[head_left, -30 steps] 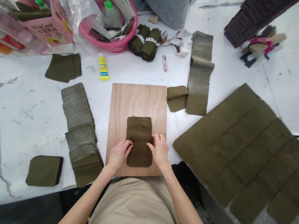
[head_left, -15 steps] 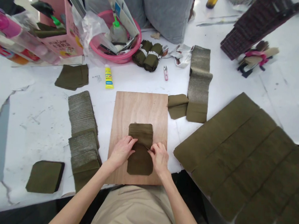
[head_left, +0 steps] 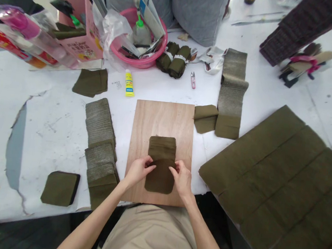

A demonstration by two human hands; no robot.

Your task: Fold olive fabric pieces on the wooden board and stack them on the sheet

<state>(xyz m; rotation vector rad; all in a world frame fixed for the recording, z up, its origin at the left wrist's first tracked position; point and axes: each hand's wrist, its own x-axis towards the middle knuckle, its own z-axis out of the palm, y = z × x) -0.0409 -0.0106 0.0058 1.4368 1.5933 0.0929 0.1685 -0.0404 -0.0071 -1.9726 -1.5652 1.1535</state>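
Observation:
A dark olive piece of fabric [head_left: 159, 180] lies upright on the wooden board [head_left: 164, 118]. Folds or layered edges run across its upper part. At the fabric's left edge, my left hand [head_left: 138, 172] pinches it between thumb and fingers. Opposite, my right hand [head_left: 182, 177] pinches the right edge at about the same height. Left of the board, a fanned stack of olive fabric pieces [head_left: 100, 149] lies close to my left forearm. A folded olive piece [head_left: 205, 118] touches the board's upper right side.
Large olive panels [head_left: 266, 177] cover the table's right side. Behind the board are a yellow tube [head_left: 129, 83], pink thread snips [head_left: 193, 81], rolled olive bundles [head_left: 174, 58] and a pink basket [head_left: 139, 62]. Another fabric stack [head_left: 60, 188] sits near the left front edge.
The view has shifted, so the table's things appear further right. My fingers have moved slightly at the fabric's side edges, and the fold across its middle now looks flatter.

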